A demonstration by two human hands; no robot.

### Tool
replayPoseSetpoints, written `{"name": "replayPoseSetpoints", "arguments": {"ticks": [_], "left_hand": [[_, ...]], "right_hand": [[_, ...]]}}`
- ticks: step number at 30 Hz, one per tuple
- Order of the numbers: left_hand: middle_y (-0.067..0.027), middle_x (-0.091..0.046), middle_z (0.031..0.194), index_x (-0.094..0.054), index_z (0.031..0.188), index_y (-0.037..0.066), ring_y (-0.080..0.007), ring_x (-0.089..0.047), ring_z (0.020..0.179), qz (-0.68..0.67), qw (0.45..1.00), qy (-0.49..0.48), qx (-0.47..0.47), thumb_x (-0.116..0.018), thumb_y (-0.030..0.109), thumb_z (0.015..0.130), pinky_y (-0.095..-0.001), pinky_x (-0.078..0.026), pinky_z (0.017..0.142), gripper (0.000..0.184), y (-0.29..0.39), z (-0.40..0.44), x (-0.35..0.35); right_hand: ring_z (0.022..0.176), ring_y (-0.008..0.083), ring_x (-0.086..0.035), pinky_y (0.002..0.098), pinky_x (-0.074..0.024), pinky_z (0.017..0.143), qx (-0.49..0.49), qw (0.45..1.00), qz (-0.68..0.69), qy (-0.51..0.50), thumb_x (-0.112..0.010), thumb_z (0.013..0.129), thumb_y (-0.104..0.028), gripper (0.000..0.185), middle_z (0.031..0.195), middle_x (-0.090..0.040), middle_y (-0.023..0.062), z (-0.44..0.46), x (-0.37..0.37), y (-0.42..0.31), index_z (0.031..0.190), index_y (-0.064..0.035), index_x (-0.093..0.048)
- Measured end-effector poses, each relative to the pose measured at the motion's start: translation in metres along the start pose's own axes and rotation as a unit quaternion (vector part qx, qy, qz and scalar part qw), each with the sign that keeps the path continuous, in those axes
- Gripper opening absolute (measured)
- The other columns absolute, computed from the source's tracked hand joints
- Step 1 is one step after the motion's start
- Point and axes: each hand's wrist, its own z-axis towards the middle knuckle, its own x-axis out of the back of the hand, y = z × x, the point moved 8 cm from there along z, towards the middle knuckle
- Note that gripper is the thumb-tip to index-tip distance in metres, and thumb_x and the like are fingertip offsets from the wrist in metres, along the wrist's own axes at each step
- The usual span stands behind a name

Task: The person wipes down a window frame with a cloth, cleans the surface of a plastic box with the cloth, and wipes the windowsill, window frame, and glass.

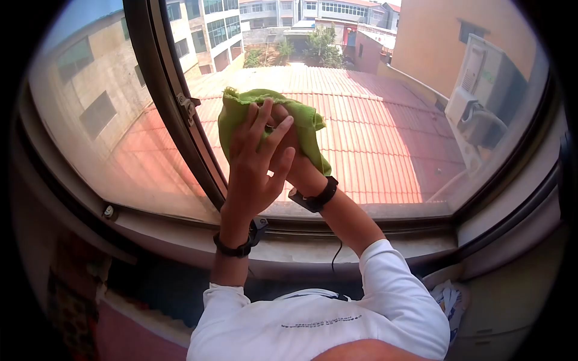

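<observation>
A green cloth (310,135) with a frayed upper edge is bunched around my two hands in front of the window. My left hand (256,150) lies over it, its fingers spread and its back towards me. Behind and to the right of it, my right hand (289,141) is partly hidden by the left one and presses against the cloth; its fingers are mostly covered. Each wrist wears a black band, one on the left (239,243) and one on the right (319,195).
A dark window frame (174,108) with a latch (188,103) runs down left of my hands. The sill (301,248) lies below. Beyond the window are a red corrugated roof (373,138), buildings and an outdoor unit (478,72). A pink surface (132,331) is at lower left.
</observation>
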Motion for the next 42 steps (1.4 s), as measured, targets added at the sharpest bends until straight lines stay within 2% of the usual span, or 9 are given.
{"name": "replayPoseSetpoints", "arguments": {"ticks": [12,16,18,20,23,27,34,37,42], "left_hand": [[-0.0116,-0.061,0.113,-0.063,0.125,0.010,-0.0306,-0.062,0.096,-0.076,0.997,-0.026,0.000,-0.067,0.016,0.094,-0.0392,-0.051,0.076,0.032,-0.016,-0.037,-0.028],[-0.0165,-0.063,0.113,-0.060,0.123,0.006,-0.0331,-0.062,0.097,-0.088,0.978,-0.179,0.066,-0.067,0.008,0.093,-0.0411,-0.052,0.083,0.031,-0.014,-0.046,-0.048],[-0.0189,-0.059,0.123,-0.050,0.133,0.006,-0.0329,-0.062,0.102,0.002,0.999,0.035,0.002,-0.069,0.007,0.091,-0.0408,-0.051,0.087,0.046,0.005,-0.040,-0.020],[-0.0208,-0.053,0.133,-0.042,0.139,0.007,-0.0327,-0.059,0.112,0.042,0.996,0.074,0.003,-0.068,0.007,0.092,-0.0429,-0.049,0.093,0.054,0.010,-0.040,-0.007],[-0.0225,-0.051,0.137,-0.041,0.142,0.003,-0.0328,-0.051,0.130,-0.447,0.893,0.026,0.055,-0.065,0.013,0.096,-0.0446,-0.048,0.103,0.052,0.018,-0.042,-0.013],[-0.0209,-0.031,0.148,-0.034,0.147,0.011,-0.0406,-0.038,0.139,-0.285,0.951,-0.027,0.119,-0.079,0.021,0.085,-0.0473,-0.047,0.105,0.077,0.026,-0.033,-0.012],[-0.0149,-0.065,0.108,-0.060,0.118,0.004,-0.0262,-0.068,0.098,-0.147,0.955,0.203,0.159,-0.066,-0.002,0.082,-0.0357,-0.056,0.080,0.036,-0.053,-0.024,0.030],[-0.0127,-0.067,0.110,-0.061,0.120,0.003,-0.0192,-0.066,0.100,-0.242,0.926,0.219,0.188,-0.061,-0.005,0.085,-0.0313,-0.055,0.084,0.035,-0.061,-0.019,0.040],[-0.0094,-0.066,0.116,-0.060,0.129,0.001,-0.0133,-0.064,0.104,-0.545,0.770,0.073,0.324,-0.055,-0.014,0.086,-0.0274,-0.053,0.092,0.046,-0.060,-0.026,-0.028]], "right_hand": [[0.078,0.0170,-0.057,0.0323,-0.0452,0.072,0.294,0.918,-0.267,-0.013,-0.070,0.067,-0.021,0.016,0.076,-0.060,-0.0019,-0.052,0.054,-0.031,0.061,-0.0152,-0.056],[0.058,0.0195,-0.052,0.0342,-0.0424,0.056,0.179,0.974,-0.134,0.031,-0.069,0.070,-0.011,0.021,0.059,-0.051,0.0002,-0.025,0.098,-0.036,0.058,-0.0116,-0.052],[0.051,0.0172,-0.052,0.0326,-0.0396,0.048,0.131,0.989,-0.072,0.017,-0.066,0.077,-0.007,0.021,0.055,-0.050,0.0019,-0.013,0.114,-0.044,0.062,-0.0076,-0.053],[0.050,0.0132,-0.054,0.0295,-0.0396,0.047,-0.144,0.983,0.109,0.017,-0.063,0.084,-0.006,0.020,0.054,-0.051,0.0021,-0.011,0.116,-0.019,0.068,-0.0043,-0.053],[0.049,0.0117,-0.055,0.0293,-0.0406,0.047,-0.126,0.984,0.116,0.043,-0.063,0.089,-0.008,0.013,0.063,-0.056,0.0054,0.007,0.109,-0.026,0.082,-0.0022,-0.054],[0.066,0.0187,-0.056,0.0334,-0.0462,0.061,-0.067,0.993,0.043,0.091,-0.067,0.090,-0.011,0.014,0.081,-0.056,0.0091,0.029,0.081,-0.021,0.092,-0.0033,-0.056],[0.113,0.0350,-0.057,0.0459,-0.0493,0.090,0.214,0.973,-0.051,0.074,-0.073,0.081,-0.011,0.035,0.120,-0.054,0.0120,0.011,0.038,-0.044,0.115,-0.0126,-0.064],[0.136,0.0348,-0.047,0.0502,-0.0424,0.103,0.200,0.956,-0.216,0.011,-0.070,0.084,-0.023,0.050,0.142,-0.050,0.0096,-0.014,0.027,-0.041,0.133,-0.0296,-0.063],[0.128,0.0259,-0.054,0.0385,-0.0477,0.100,0.189,0.932,-0.306,0.040,-0.074,0.081,-0.011,0.047,0.136,-0.056,0.0059,-0.050,0.057,-0.015,0.123,-0.0296,-0.071]]}}
